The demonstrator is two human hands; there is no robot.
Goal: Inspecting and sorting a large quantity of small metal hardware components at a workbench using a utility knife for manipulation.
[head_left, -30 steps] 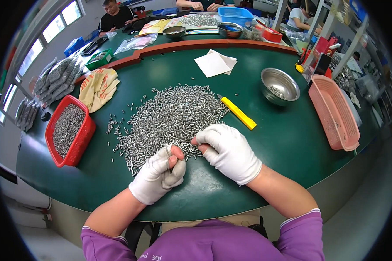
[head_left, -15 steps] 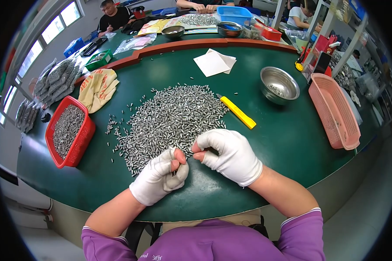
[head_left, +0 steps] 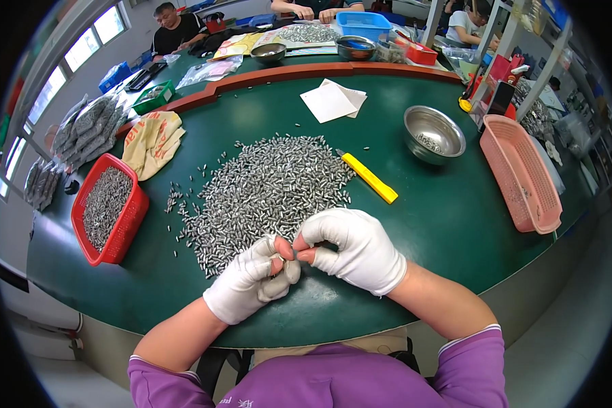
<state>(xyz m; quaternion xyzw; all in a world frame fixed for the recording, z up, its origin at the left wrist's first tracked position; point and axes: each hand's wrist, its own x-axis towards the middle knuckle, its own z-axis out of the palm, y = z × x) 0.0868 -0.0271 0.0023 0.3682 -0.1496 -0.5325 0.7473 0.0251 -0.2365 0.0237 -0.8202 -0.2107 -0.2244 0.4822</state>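
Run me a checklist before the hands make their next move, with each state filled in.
1. Left hand and right hand gloved: ok, both in white.
2. Piece between the hands identified: cannot tell, too small to make out.
3. Pile within reach: ok, directly beyond the hands.
4. All parts gathered in the pile: not ok, loose parts lie to its left.
5. Knife apart from the hands: ok, it lies beyond the right one.
6. Bowl upright: ok, some small pieces inside.
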